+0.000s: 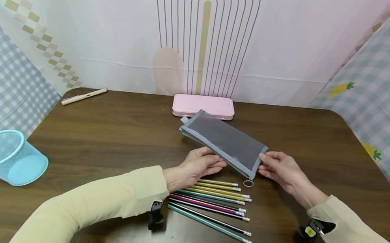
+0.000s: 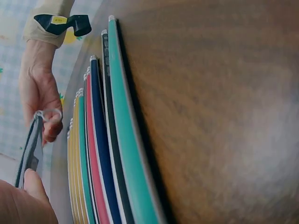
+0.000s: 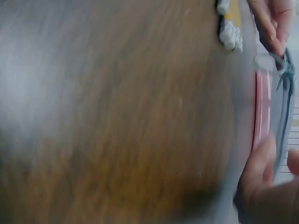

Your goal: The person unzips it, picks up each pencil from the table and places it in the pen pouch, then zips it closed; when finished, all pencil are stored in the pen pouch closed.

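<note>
Mesh pouch [image 1: 230, 143], grey with a paler border, is up in both hands just beyond the pencils, slanting so that its near long edge drops toward the right. The left hand [image 1: 195, 165] pinches that near edge around its middle, thumb against the fabric. The right hand [image 1: 280, 171] grips the short right end between thumb and fingers, close to the metal ring [image 1: 248, 183] hanging from the corner. Holding two neighbouring edges probably keeps so thin and floppy a thing spread and steady, since neither side looks stiff enough to support itself. It lies nearly flat, so it is likely empty, though the inside cannot be made out.

Below the left hand, pencils [image 1: 206, 204] lie in a loose row on the worktop [image 1: 126, 130], eraser ends all toward the right; that shared direction would make them easy to gather. The left hand and sleeve hide some of their other ends.

Behind the pouch, a pink case [image 1: 203, 106] sits at the far edge, partly covered from view; whether they touch, I cannot tell. Farther left lie a pale pen [image 1: 84, 96] and, nearer, a blue mesh cup [image 1: 12, 159], both seemingly set aside from the working area.
</note>
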The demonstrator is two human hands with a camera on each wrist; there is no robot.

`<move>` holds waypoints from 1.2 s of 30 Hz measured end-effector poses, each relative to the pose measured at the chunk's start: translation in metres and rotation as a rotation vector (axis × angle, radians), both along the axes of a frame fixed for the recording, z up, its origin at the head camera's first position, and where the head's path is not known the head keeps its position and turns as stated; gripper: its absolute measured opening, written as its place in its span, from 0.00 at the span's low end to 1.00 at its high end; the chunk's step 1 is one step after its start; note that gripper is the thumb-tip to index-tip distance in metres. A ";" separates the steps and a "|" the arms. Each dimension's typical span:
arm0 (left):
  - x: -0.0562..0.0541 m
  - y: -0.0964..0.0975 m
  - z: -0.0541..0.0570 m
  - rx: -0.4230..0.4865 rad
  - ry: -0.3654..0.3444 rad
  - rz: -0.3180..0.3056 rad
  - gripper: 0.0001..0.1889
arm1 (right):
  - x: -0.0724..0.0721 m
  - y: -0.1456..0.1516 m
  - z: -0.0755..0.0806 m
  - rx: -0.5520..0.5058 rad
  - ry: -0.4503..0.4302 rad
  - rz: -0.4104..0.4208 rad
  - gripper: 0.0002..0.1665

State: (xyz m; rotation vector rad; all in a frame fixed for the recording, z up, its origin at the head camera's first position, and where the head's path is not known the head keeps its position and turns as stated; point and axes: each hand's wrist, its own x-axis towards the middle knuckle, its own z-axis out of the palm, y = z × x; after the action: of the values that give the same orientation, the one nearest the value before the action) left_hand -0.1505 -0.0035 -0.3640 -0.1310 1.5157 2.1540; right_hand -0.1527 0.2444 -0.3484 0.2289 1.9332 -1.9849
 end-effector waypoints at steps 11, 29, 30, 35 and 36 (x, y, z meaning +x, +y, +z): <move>-0.006 0.016 0.003 -0.038 0.028 -0.137 0.16 | -0.003 -0.037 0.023 0.493 0.506 0.171 0.16; -0.013 0.029 0.010 -0.123 0.009 -0.286 0.17 | -0.005 -0.047 0.025 0.592 0.509 0.201 0.12; -0.013 0.028 0.009 -0.136 0.001 -0.295 0.17 | -0.006 -0.046 0.025 0.581 0.499 0.191 0.12; -0.019 0.019 0.007 -0.204 -0.006 -0.320 0.15 | -0.007 -0.037 0.027 0.471 0.455 0.115 0.14; -0.021 0.017 0.007 -0.208 -0.005 -0.325 0.16 | -0.008 -0.036 0.028 0.450 0.453 0.102 0.14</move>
State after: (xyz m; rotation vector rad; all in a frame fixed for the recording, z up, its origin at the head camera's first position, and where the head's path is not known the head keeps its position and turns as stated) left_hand -0.1715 0.0136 -0.3566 0.0381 1.6297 1.7412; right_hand -0.1603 0.2085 -0.3202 -0.2267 2.6050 -1.6095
